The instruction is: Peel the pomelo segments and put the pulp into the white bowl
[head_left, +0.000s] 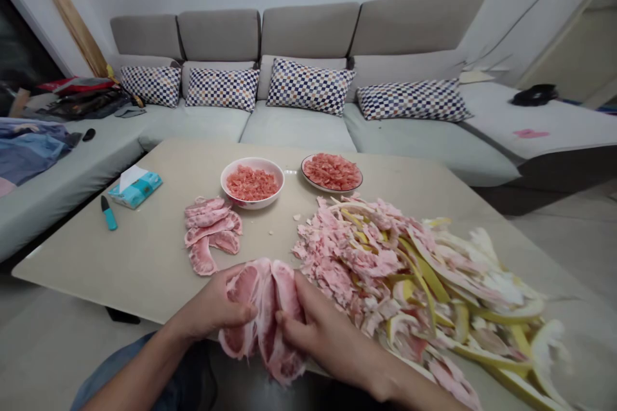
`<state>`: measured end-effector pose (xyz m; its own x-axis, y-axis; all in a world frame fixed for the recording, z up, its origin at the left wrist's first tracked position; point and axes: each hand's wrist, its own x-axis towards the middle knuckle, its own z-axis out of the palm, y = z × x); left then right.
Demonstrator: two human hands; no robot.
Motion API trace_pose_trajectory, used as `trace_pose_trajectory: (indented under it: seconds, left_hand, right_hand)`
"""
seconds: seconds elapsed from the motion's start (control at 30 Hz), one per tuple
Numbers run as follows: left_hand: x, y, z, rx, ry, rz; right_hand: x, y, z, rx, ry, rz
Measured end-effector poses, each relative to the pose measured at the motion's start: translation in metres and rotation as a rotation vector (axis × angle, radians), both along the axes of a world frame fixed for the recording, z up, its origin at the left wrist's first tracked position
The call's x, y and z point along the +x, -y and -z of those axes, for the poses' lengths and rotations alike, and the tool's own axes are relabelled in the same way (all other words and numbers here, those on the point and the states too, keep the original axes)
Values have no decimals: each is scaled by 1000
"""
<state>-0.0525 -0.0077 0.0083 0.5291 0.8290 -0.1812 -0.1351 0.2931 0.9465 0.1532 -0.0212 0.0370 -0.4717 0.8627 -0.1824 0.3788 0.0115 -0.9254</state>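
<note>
Between my two hands, at the table's near edge, is a chunk of peeled pink pomelo [264, 308], parted along its middle into segments. My left hand [212, 308] grips its left side, thumb pressed on the flesh. My right hand [321, 327] has hold of the right side, with the thumb near the split. Just beyond my left hand lie several separated pomelo segments [207, 225] on the table. To the right of my right hand spreads a big heap of pink membrane [332, 257] and yellow-edged peel [434, 282].
A white bowl [260, 204] and a dark-rimmed plate [332, 190], both with pomelo flesh, stand farther back on the table [168, 257]. At left lie a blue tissue pack [137, 189] and a teal-handled knife [108, 213]. A grey sofa [299, 128] runs behind.
</note>
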Motion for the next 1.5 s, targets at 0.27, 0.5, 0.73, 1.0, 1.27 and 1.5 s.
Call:
trace_pose_trajectory:
  seconds: [0.27, 0.5, 0.73, 1.0, 1.27, 1.5]
  left_hand:
    - [5, 2, -7, -119, 149, 46]
    - [9, 6, -10, -167, 226, 19]
    - [5, 6, -2, -284, 304, 58]
    - [-10, 5, 3, -387, 372, 209]
    - [-12, 4, 0, -292, 276, 236]
    - [-11, -3, 6, -196, 196, 88]
  right_hand:
    - [11, -5, -10, -119, -131, -97]
    - [23, -18, -6, -176, -169, -159]
    - [24, -24, -1, -341, -368, -198]
    - [40, -32, -2, -578, -334, -175]
    - [53, -38, -4, -487, -279, -129]
    - [61, -48, 3, -354, -230, -83]
